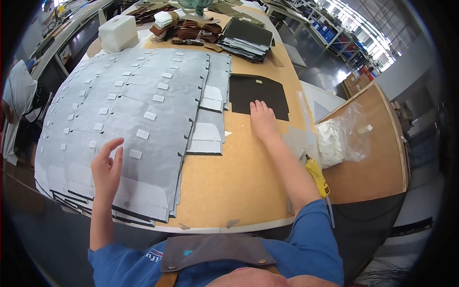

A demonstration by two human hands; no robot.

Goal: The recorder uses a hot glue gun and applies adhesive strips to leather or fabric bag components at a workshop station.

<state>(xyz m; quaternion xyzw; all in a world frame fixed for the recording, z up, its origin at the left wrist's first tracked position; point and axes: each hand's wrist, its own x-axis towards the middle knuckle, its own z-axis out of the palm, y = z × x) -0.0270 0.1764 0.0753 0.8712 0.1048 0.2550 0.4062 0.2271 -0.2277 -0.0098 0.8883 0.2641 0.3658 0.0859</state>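
My left hand (106, 167) hovers with fingers spread over overlapping rows of grey cut pieces (129, 110), each bearing a small white sticker, that cover the left of the brown worktable (224, 177). It holds nothing. My right hand (262, 119) lies flat, fingers together, with its fingertips on the near edge of a dark brown cut piece (258, 93) on the table's right side. A second short column of grey pieces (210, 119) lies between the two.
A stack of dark sheets (246, 38), brown leather scraps (191, 29) and a white container (118, 32) stand at the far end. A clear bag of white stickers (342, 136) sits on a side table at right, a yellow tool (316, 177) by my right forearm. A person (19, 95) is at far left.
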